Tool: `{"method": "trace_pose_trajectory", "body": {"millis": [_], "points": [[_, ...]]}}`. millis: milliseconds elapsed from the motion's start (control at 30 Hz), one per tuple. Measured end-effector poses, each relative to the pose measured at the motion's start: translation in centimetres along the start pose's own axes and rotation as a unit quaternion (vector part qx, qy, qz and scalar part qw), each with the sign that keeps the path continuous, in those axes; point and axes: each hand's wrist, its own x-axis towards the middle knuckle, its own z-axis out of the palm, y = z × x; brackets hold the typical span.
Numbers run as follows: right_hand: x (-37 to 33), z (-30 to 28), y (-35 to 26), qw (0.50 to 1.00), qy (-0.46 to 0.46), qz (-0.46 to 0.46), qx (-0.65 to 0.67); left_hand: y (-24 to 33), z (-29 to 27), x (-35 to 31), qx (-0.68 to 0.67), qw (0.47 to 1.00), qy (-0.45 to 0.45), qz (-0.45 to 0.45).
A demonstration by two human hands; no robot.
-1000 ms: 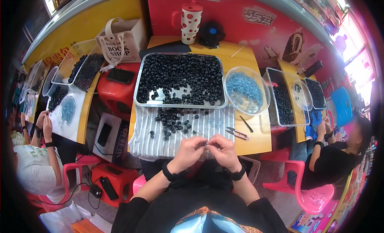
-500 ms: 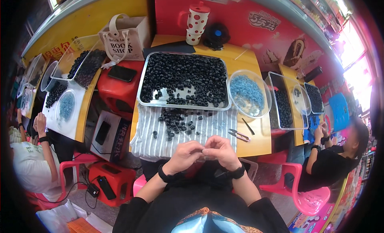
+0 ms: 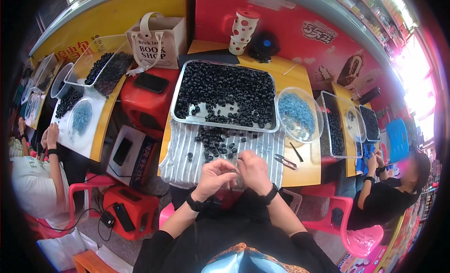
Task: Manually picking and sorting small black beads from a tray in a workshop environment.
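My left hand point(image 3: 217, 178) is closed, thumb and fingertips pinched together above the near edge of the striped cloth point(image 3: 180, 155). Right beside it my right hand point(image 3: 253, 169) is closed too, its back turned up and its fingers curled down. Whatever lies between the fingers is too small or hidden to make out. Just beyond them is a loose heap of small black ring-like pieces point(image 3: 216, 142) on the cloth. More of these fill a clear rectangular tray point(image 3: 225, 126) behind. To its right a round clear dish point(image 3: 319, 127) holds small pale-blue pieces point(image 3: 296, 114).
Small snips point(image 3: 286, 162) and a dark slim tool point(image 3: 296, 152) lie right of the cloth. Behind the tray stand a dotted tumbler point(image 3: 243, 31) and a dark round fan-like object point(image 3: 264, 44). A red stool point(image 3: 147, 104) bears a phone. Other people work at both sides.
My right hand has turned over and reached slightly forward, its back now up. My left hand's fingers have shifted slightly. The whole view has swung a little, moving the table rightward.
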Motion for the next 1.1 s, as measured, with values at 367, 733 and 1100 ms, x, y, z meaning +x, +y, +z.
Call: {"method": "trace_pose_trajectory", "body": {"millis": [367,733,1100], "points": [[-3.7,-3.6,-1.4,0.855,-0.013,0.106,0.507,-1.5,0.5,0.6,-0.086,0.996,-0.015,-0.008],[-3.9,-3.8,-1.5,0.931,0.043,0.024,0.361,-1.4,1.3,0.6,-0.081,0.996,-0.027,-0.028],[-4.0,-4.2,-1.8,0.818,-0.050,0.157,0.551,-0.2,1.4,0.3,0.011,0.999,-0.045,-0.010]]}}
